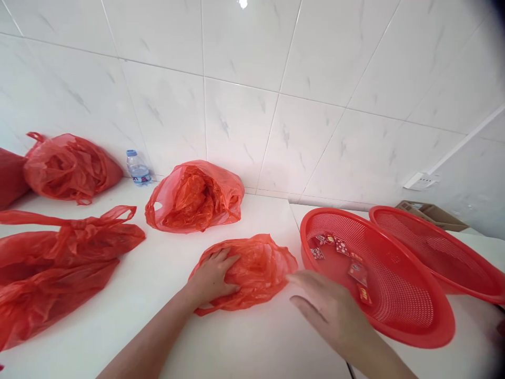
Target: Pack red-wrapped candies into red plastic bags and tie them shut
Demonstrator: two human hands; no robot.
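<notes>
A thin red plastic bag point(256, 268) lies spread on the white table, its mouth facing up. Resting on the bag's left side is my left hand point(215, 273), fingers spread. At the bag's right edge hovers my right hand point(319, 300), its fingers stretched out and the thumb apart; whether the fingertips touch the plastic I cannot tell. Beside that hand stands a red perforated basket point(406, 316) with several small printed red packets point(357, 272) lying in it. Nothing is held in either hand.
Behind the bag sits another red bag point(197, 195) stuffed with crumpled plastic. A water bottle point(138, 169) stands by the tiled wall. Knotted red bags point(59, 258) lie at left. A second red basket point(437, 252) and a cardboard box point(434, 215) are at right.
</notes>
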